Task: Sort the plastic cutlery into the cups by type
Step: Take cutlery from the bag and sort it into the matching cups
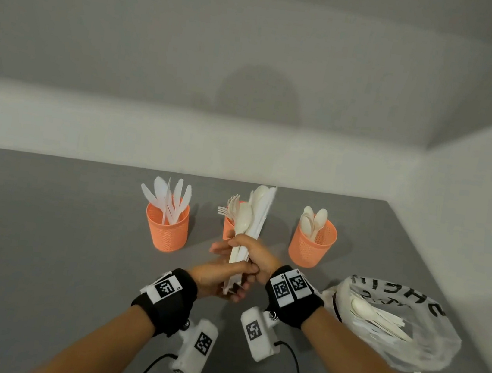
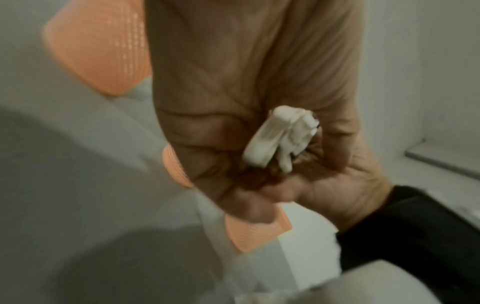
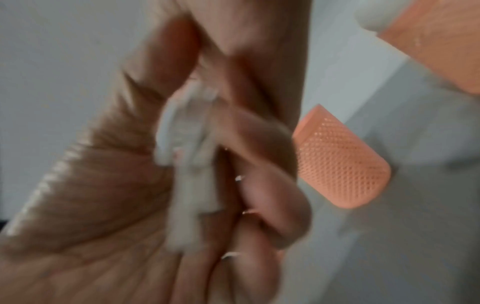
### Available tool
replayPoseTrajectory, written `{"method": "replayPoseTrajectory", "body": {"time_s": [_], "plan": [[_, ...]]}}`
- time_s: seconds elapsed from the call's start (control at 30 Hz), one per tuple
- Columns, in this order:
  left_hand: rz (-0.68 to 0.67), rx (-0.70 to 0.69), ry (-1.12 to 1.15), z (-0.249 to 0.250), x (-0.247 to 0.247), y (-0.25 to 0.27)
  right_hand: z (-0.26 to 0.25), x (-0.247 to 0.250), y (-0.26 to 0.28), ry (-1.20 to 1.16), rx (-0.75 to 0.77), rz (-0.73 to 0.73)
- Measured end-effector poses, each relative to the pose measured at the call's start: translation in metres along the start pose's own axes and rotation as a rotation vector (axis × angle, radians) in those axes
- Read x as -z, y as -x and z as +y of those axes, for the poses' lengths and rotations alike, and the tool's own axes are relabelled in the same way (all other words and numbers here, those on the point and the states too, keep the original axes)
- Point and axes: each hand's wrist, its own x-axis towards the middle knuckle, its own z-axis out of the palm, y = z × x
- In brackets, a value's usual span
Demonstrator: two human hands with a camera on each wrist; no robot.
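I hold a bundle of white plastic cutlery [image 1: 257, 216] upright above the table, spoon bowls and knife blades on top. My right hand [image 1: 255, 255] grips its middle, fingers curled round the handles [image 3: 187, 160]. My left hand [image 1: 215, 280] holds the lower ends [image 2: 280, 139] from below and from the left. Behind stand three orange mesh cups: the left cup [image 1: 166, 229] has knives, the middle cup [image 1: 228, 228], half hidden by the bundle, has forks, and the right cup [image 1: 312, 246] has spoons.
A clear plastic bag [image 1: 423, 353] with more white cutlery inside lies on the grey table [image 1: 41, 236] to my right. A wall closes the table's far side and another its right side. Both wrist views are blurred.
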Motion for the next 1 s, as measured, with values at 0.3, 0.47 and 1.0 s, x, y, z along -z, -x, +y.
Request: {"method": "replayPoseTrajectory", "body": {"time_s": [0.3, 0.47, 1.0], "plan": [[0.532, -0.363, -0.113, 0.022, 0.028, -0.006, 0.018, 0.017, -0.020, 0.604, 0.267, 0.505], [0.624, -0.463, -0.141, 0.035, 0.025, -0.014, 0.029, 0.004, -0.024, 0.645, 0.287, 0.467], [0.590, -0.361, 0.087, 0.030, 0.045, -0.020, 0.032, 0.005, -0.023, 0.365, 0.310, 0.207]]}}
